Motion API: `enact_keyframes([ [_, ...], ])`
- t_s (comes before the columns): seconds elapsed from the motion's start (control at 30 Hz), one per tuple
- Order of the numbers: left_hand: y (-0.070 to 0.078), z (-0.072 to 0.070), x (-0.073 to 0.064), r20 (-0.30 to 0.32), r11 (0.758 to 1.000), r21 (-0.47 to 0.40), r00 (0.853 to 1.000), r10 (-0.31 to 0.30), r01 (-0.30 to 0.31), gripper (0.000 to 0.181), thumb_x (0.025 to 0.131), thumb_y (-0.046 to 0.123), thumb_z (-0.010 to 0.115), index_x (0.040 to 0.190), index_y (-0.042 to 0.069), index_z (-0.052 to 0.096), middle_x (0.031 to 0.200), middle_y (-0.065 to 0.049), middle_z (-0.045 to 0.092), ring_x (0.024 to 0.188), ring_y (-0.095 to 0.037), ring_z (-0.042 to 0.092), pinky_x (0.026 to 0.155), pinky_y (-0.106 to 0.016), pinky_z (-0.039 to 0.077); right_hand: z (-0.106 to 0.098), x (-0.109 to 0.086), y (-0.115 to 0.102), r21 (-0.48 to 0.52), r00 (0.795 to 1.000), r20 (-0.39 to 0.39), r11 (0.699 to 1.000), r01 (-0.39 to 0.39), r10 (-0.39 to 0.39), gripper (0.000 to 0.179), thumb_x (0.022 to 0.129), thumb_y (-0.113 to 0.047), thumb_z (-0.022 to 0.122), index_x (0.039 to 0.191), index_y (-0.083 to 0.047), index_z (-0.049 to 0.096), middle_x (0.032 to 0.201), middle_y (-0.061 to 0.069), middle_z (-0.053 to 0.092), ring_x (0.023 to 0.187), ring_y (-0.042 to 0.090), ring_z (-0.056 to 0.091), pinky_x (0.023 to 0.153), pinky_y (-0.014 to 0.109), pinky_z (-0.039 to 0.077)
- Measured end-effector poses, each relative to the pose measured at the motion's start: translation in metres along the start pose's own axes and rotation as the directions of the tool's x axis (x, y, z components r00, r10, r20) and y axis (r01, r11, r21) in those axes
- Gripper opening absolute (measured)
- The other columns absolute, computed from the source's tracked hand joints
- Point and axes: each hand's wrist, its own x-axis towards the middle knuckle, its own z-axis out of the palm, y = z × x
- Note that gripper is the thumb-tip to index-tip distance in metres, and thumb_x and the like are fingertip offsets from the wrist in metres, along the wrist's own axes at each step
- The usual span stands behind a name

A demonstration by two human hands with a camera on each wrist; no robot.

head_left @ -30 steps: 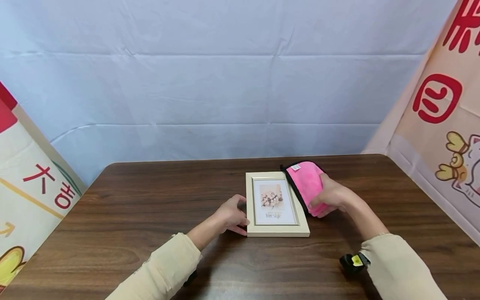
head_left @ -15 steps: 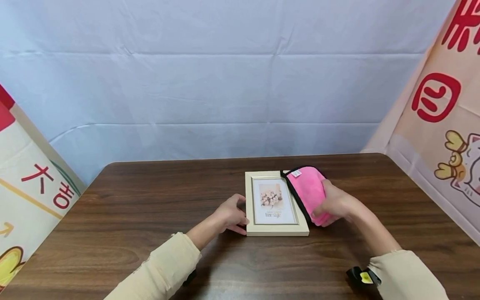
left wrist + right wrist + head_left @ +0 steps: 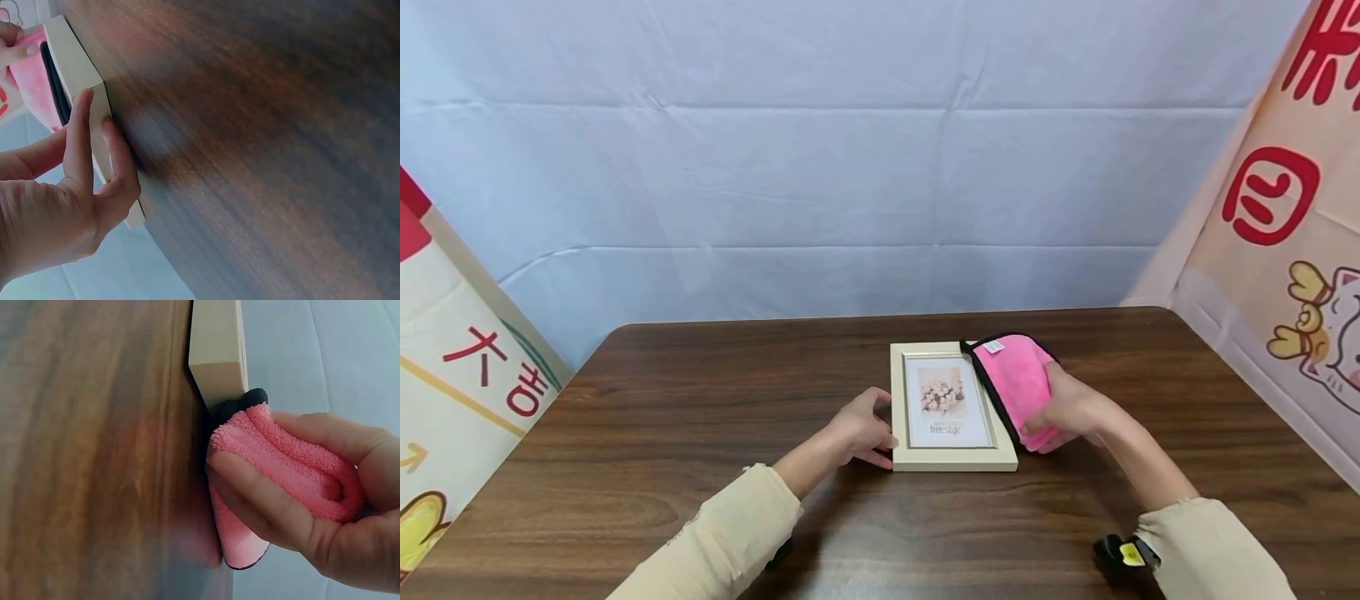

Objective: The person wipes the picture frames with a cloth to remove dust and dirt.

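a folded pink cloth [image 3: 1011, 379] is gripped in the right hand [image 3: 1063, 407], with the thumb laid along one face and the fingers curled round the other, as is shown up close in the right wrist view. the cloth is edged with black trim, and a small white tag [image 3: 993, 347] is sewn near its far end. its black edge is set against the right side of a cream picture frame [image 3: 955, 461], which is laid flat on the table, face up. the frame's left side is touched by the fingertips of the left hand [image 3: 861, 429], whose fingers are spread apart and not wrapped round it. inside the frame a print [image 3: 945, 404] of pale flowers is seen, with "free style" lettered beneath. both forearms are covered by cream sleeves [image 3: 722, 533], and a black device [image 3: 1120, 554] with a yellow patch is worn by the right cuff. all is borne by a dark wood-grained table [image 3: 737, 392]. behind it a pale blue, creased sheet [image 3: 812, 183] is hung, flanked by a left banner [image 3: 445, 317] and a right banner [image 3: 1240, 275] printed with red characters.
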Motion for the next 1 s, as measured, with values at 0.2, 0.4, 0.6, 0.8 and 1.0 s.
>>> enact_keyframes([
  [0.2,0.000,0.000,0.000,-0.003,1.000,0.001,1.000,0.003,-0.003,0.061,0.075,-0.022,0.054,0.128,0.001,0.036,0.072,-0.012,0.047,0.060,-0.019,0.049,0.054,-0.036,0.058,-0.007,0.016,0.000,0.029,0.999,0.030,0.999,0.022,-0.023,0.093,0.070,0.012,0.066,0.131,0.006,-0.003,0.086,0.027,0.049,0.064,0.033,0.063,0.061,0.046,0.057],
  [0.4,0.000,0.000,-0.001,-0.003,1.000,0.001,1.000,0.008,-0.008,0.061,0.075,-0.022,0.054,0.128,0.002,0.036,0.074,-0.013,0.048,0.061,-0.020,0.050,0.055,-0.038,0.058,-0.014,0.030,-0.001,0.033,1.000,0.022,0.999,0.015,-0.016,0.091,0.070,0.012,0.066,0.131,0.006,-0.001,0.092,0.028,0.044,0.065,0.032,0.063,0.061,0.047,0.057],
  [0.6,0.000,0.001,-0.001,-0.004,1.000,0.002,1.000,0.014,-0.014,0.060,0.075,-0.022,0.054,0.127,0.002,0.037,0.074,-0.012,0.048,0.061,-0.020,0.051,0.054,-0.037,0.058,-0.016,0.037,-0.005,0.042,1.000,0.027,0.999,0.014,-0.015,0.085,0.071,0.013,0.065,0.128,0.005,0.002,0.087,0.027,0.049,0.064,0.033,0.063,0.061,0.047,0.057],
  [0.8,-0.002,0.001,0.000,-0.007,1.000,-0.001,1.000,0.012,-0.012,0.058,0.075,-0.021,0.055,0.126,0.002,0.038,0.075,-0.012,0.047,0.061,-0.019,0.050,0.053,-0.036,0.058,-0.017,0.036,-0.004,0.040,0.999,0.030,0.999,0.015,-0.016,0.089,0.072,0.012,0.065,0.131,0.005,-0.001,0.088,0.027,0.047,0.065,0.033,0.063,0.062,0.047,0.057],
  [1.0,-0.002,0.000,0.000,-0.007,1.000,0.000,1.000,0.016,-0.016,0.058,0.076,-0.021,0.055,0.126,0.001,0.038,0.074,-0.012,0.048,0.060,-0.019,0.050,0.054,-0.036,0.058,-0.012,0.024,-0.001,0.042,0.999,0.033,0.999,0.013,-0.014,0.095,0.071,0.011,0.065,0.134,0.004,-0.007,0.088,0.028,0.047,0.066,0.032,0.063,0.063,0.046,0.057],
])
